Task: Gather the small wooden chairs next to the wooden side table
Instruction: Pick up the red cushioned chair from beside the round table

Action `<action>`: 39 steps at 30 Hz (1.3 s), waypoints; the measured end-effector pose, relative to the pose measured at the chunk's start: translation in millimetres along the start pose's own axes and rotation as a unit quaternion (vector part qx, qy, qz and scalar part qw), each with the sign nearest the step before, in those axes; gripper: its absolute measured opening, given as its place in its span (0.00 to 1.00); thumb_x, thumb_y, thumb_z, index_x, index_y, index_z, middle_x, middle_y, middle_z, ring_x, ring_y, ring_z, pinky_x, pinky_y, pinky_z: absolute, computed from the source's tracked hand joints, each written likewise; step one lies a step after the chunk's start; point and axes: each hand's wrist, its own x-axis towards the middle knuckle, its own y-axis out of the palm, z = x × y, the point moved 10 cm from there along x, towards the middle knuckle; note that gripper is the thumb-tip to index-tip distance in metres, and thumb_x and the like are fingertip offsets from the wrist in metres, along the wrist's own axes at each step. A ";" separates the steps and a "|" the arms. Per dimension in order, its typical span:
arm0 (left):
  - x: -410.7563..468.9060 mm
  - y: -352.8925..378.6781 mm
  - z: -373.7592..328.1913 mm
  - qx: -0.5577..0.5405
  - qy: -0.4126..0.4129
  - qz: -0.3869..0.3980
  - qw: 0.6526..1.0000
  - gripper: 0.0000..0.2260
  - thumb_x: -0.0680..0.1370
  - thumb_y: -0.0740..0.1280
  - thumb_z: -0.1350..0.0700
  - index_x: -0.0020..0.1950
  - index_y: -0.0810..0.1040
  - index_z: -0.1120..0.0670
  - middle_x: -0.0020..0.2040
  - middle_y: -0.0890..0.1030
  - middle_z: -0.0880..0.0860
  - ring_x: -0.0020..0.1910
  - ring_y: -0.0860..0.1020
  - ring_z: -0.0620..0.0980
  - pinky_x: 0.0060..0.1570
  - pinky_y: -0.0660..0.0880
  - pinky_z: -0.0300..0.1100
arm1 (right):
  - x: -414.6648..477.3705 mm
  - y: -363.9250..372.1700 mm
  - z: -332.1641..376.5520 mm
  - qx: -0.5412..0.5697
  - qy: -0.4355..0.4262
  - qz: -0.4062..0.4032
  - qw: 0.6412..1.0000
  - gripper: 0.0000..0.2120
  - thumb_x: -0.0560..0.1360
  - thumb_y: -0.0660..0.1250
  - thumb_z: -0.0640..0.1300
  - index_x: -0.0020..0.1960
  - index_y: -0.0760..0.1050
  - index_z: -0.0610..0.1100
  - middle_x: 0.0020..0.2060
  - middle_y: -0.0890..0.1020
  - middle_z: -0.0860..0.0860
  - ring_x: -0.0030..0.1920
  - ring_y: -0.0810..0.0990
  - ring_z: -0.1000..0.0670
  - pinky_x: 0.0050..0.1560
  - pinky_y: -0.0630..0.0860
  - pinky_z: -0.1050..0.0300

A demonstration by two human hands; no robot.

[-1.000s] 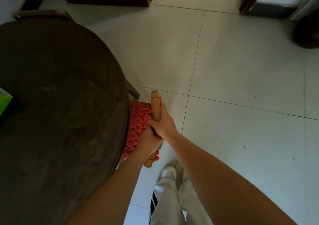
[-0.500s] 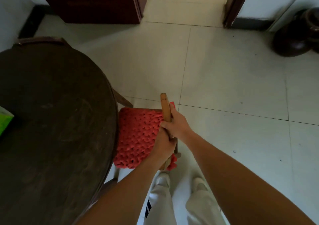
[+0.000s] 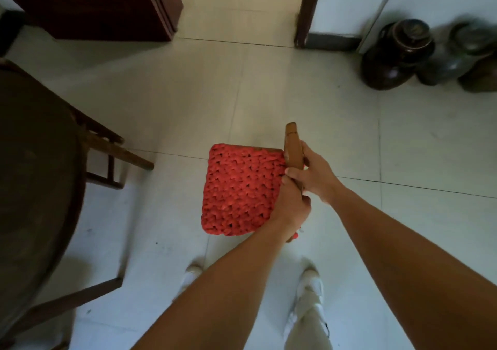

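Small wooden chair (image 3: pixel 291 148): light brown backrest rail seen from above, upright, at centre of frame. Seat covered by red knitted cushion (image 3: pixel 242 188), roughly square, chunky weave, lying flat. Legs hidden under seat. Both hands grip backrest rail. Wooden side table (image 3: pixel 35 177): round dark top, left edge of frame, brown legs and crossbars visible below. Chair apart from table, pale floor tiles between.

The small chair (image 3: pixel 243 188) with the red knitted cushion is no longer tucked under the dark round table (image 3: pixel 35 177); it now stands clear of the rim, right of it, on open tile; two dark jars (image 3: pixel 398 54) have come into view far right.
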 end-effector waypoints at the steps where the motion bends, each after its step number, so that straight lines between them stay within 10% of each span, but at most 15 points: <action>1: 3.0 21.0 -4.4 -0.005 -0.001 0.001 1.000 0.18 0.76 0.59 0.61 0.65 0.62 0.52 0.53 0.76 0.58 0.45 0.82 0.61 0.34 0.81 0.57 | -0.6 -17.2 -10.6 -0.002 0.002 0.001 1.000 0.37 0.72 0.69 0.38 0.76 0.56 0.46 0.61 0.76 0.41 0.60 0.75 0.41 0.61 0.72 0.43; 10: 29.4 162.4 -48.4 0.006 0.032 0.021 0.999 0.20 0.75 0.61 0.64 0.66 0.62 0.55 0.59 0.74 0.56 0.53 0.78 0.58 0.48 0.80 0.53 | -3.4 -141.1 -110.1 0.063 0.033 -0.038 0.997 0.28 0.73 0.67 0.36 0.70 0.64 0.48 0.54 0.78 0.42 0.55 0.77 0.38 0.56 0.76 0.39; 16: 39.2 202.5 -53.5 -0.006 0.006 0.060 0.998 0.21 0.73 0.67 0.61 0.65 0.66 0.56 0.47 0.76 0.49 0.40 0.76 0.46 0.30 0.69 0.32 | -0.3 -174.7 -155.5 0.085 0.062 -0.047 0.993 0.23 0.74 0.67 0.39 0.67 0.67 0.46 0.53 0.78 0.41 0.55 0.78 0.40 0.56 0.76 0.39; 24: 24.8 245.8 -69.5 -0.068 -0.044 0.171 0.982 0.15 0.76 0.62 0.61 0.62 0.74 0.57 0.58 0.79 0.59 0.54 0.77 0.55 0.56 0.73 0.49 | -8.6 -198.3 -221.1 0.150 0.204 -0.116 0.960 0.26 0.76 0.62 0.39 0.69 0.54 0.46 0.36 0.75 0.46 0.32 0.78 0.52 0.29 0.72 0.60; 39: 31.9 105.4 -83.5 -0.148 -0.039 0.070 0.986 0.18 0.75 0.63 0.62 0.65 0.73 0.56 0.62 0.77 0.55 0.58 0.74 0.49 0.58 0.68 0.41 | -10.7 -209.2 -124.5 0.103 0.136 -0.252 0.953 0.32 0.77 0.60 0.51 0.76 0.49 0.50 0.73 0.63 0.44 0.71 0.63 0.40 0.70 0.61 0.40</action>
